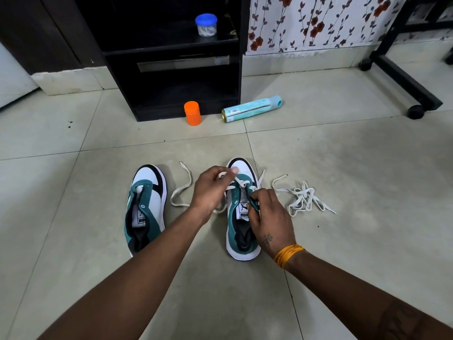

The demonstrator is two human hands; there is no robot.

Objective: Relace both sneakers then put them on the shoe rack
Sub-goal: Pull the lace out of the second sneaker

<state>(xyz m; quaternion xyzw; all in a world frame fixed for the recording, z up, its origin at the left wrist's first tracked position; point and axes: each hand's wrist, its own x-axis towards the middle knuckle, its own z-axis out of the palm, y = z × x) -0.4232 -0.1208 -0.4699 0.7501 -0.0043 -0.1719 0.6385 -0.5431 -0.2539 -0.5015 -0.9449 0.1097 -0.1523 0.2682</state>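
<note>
Two teal, white and black sneakers stand side by side on the tiled floor, toes pointing away. The left sneaker [147,204] has bare eyelets. The right sneaker [241,241] has a white lace [182,185] threaded through its front eyelets, with one end trailing out to the left. My left hand [210,190] pinches that lace above the toe. My right hand [269,214] grips the teal eyelet flap on the shoe's right side. A second white lace [300,198] lies loose in a tangle on the floor to the right.
A black shoe rack [171,69] stands against the wall ahead, with a blue-lidded jar [206,25] on its shelf. An orange container [193,113] and a lying teal spray can [252,109] sit on the floor before it. A black wheeled frame [402,77] stands at the right.
</note>
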